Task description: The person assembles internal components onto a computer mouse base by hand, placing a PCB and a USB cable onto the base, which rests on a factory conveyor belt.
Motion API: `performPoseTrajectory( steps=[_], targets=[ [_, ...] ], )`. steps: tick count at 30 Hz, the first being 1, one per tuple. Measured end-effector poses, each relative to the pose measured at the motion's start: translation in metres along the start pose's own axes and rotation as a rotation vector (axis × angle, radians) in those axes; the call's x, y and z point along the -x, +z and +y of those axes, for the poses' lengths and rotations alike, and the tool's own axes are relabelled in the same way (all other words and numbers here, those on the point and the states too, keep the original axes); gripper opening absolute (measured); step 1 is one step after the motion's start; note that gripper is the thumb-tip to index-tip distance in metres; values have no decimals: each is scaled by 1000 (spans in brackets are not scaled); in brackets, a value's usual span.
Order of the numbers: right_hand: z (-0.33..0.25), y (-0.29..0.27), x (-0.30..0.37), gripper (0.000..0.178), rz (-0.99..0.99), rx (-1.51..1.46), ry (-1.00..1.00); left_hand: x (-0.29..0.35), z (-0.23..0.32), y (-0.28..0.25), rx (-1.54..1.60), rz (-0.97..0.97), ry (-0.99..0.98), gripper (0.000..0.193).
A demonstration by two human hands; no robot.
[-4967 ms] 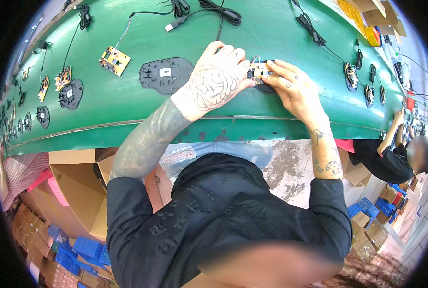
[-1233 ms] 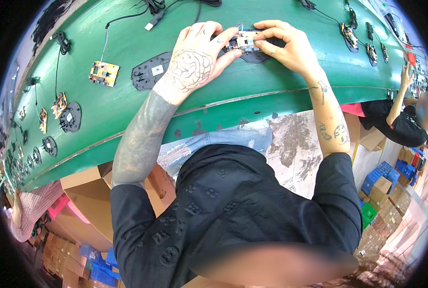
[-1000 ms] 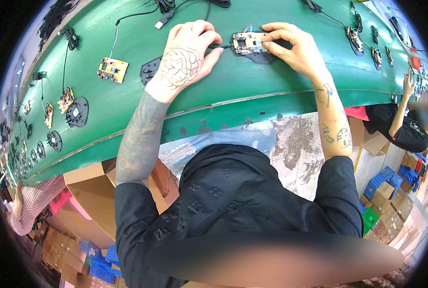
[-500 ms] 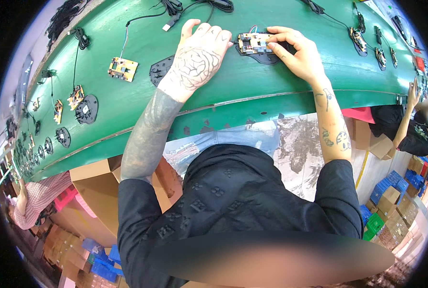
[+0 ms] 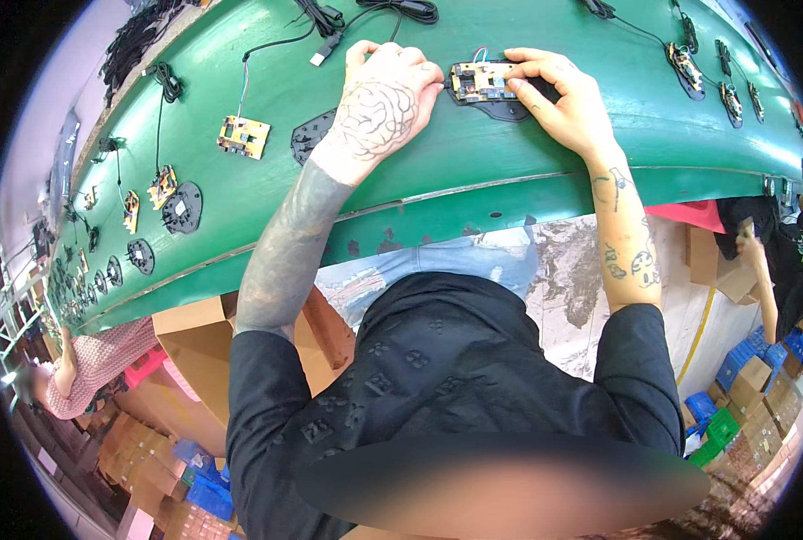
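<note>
On the green belt, a tan circuit board (image 5: 479,83) with dark parts lies over a black plastic base plate (image 5: 507,112). Thin coloured wires loop up from the board's far edge. My right hand (image 5: 562,97) grips the board's right end between thumb and fingers. Closed, my left hand (image 5: 385,106) is at the board's left end. Its fingertips pinch a small dark piece beside the board, too small to make out. Partly hidden behind my left hand is another black base plate (image 5: 310,133).
Left of my hands lies a wired circuit board (image 5: 243,137); a USB plug (image 5: 326,50) and coiled black cables (image 5: 412,9) are at the far side. More boards and bases line the green belt (image 5: 401,184) both ways. Two people sit nearby; a cardboard box (image 5: 194,346) stands below left.
The view has shifted slightly, moving the scene a little to the right. Both my hands keep their places at the board. The person at the right has lowered an arm.
</note>
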State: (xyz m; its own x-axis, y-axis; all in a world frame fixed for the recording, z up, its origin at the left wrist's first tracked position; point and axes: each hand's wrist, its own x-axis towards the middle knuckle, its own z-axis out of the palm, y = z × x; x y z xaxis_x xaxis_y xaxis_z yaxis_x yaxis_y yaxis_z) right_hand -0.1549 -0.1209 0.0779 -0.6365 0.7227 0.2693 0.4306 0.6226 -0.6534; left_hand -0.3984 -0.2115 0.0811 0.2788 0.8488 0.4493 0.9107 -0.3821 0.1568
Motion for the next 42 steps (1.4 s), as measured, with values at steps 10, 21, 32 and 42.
performPoseTrajectory(
  steps=[10,21,32,42],
  targets=[
    [-28,4,3,17,-6,30,-38,7,11,7,-50,69,-29,10],
    [-29,6,3,15,-20,91,-90,0,8,11,-56,67,68,12],
    [-49,14,2,30,64,234,-172,3,12,6,-135,36,65,22],
    [-53,18,-1,29,91,597,-191,-3,-40,17,-158,314,-153,27]
  ],
)
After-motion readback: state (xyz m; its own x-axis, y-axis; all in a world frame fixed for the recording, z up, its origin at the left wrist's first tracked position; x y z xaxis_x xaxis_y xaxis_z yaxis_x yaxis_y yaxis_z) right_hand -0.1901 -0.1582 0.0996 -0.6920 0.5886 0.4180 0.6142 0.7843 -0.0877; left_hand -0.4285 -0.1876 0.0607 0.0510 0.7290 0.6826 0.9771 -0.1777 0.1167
